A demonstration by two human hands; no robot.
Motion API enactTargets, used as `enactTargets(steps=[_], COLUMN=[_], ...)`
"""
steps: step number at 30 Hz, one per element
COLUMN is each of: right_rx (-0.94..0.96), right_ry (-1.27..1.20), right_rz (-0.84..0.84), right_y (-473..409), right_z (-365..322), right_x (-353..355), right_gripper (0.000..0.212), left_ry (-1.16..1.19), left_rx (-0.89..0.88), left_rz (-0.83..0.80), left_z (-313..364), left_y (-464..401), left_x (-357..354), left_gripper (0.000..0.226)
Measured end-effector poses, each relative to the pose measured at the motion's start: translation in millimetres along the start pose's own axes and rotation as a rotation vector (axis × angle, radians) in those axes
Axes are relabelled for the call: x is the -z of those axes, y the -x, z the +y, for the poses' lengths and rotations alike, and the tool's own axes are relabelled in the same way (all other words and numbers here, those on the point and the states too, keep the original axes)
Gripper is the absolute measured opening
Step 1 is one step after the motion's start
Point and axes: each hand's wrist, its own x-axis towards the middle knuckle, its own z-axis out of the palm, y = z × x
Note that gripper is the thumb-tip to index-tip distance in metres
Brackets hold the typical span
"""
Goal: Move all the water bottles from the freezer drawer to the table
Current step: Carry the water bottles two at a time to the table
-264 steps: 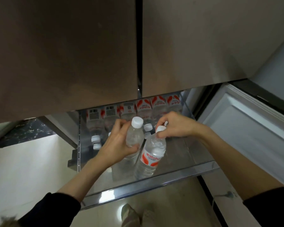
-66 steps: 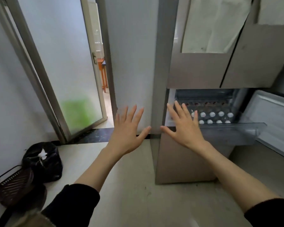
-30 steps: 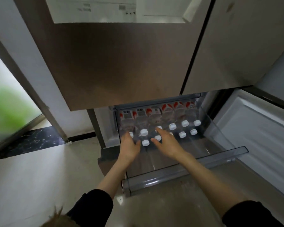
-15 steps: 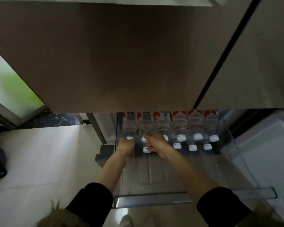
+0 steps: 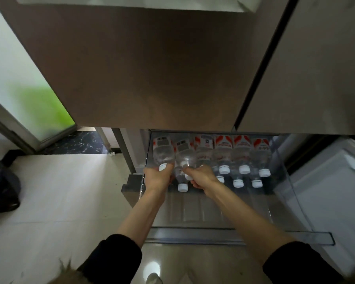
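The clear freezer drawer (image 5: 240, 235) is pulled out below the fridge doors. Several water bottles with white caps and red-and-white labels lie in it, caps toward me, stacked in two layers. My left hand (image 5: 158, 178) grips the neck of the leftmost top bottle (image 5: 163, 153). My right hand (image 5: 201, 177) grips the neck of the bottle beside it (image 5: 186, 155), which is tilted up a little. Another bottle (image 5: 181, 182) lies between and below my hands. More bottles (image 5: 242, 158) fill the right part of the row.
The closed brown fridge doors (image 5: 152, 64) hang right above the drawer. The open white freezer door (image 5: 332, 193) stands at the right. A frosted glass door (image 5: 25, 89) is at the left and a black bag (image 5: 2, 187) lies on the tiled floor.
Both hands have closed round the necks of the two leftmost top bottles, and the bottle in my right hand has lifted slightly. The view has drawn back a little.
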Motion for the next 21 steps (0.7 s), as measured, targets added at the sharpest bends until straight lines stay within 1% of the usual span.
enactTargets(steps=[4,6,8,11,13,15,17,21], right_rx=[0.091,0.141,0.215,0.336,0.407,0.445,0.444,0.419], right_ry=[0.091,0.155,0.239,0.327,0.364,0.406,0.452,0.552], right_rz=[0.148,0.246,0.349,0.474,0.547,0.582,0.587,0.538], right_y=[28,42,56,82,97,106,111,119], right_z=[-6,-11,-16,-29,-36,-41,-42,-36], right_x=[6,9,12,13,15,16,18,14], right_gripper=[0.02,0.034,0.039,0.035,0.034,0.034,0.033,0.031], left_ry=[-0.221,-0.312,-0.385,-0.437,-0.496,-0.573,-0.652,-0.728], left_rx=[-0.176,-0.275,-0.391,-0.583,-0.667,-0.698,-0.695,-0.742], left_rz=[-0.003,0.029,0.052,0.053,0.028,-0.034,-0.122,-0.249], left_z=[10,23,35,50,58,63,62,51], left_y=[19,30,42,54,53,52,55,59], left_x=[22,34,48,69,78,84,88,96], left_gripper=[0.047,0.041,0.036,0.032,0.03,0.029,0.03,0.029])
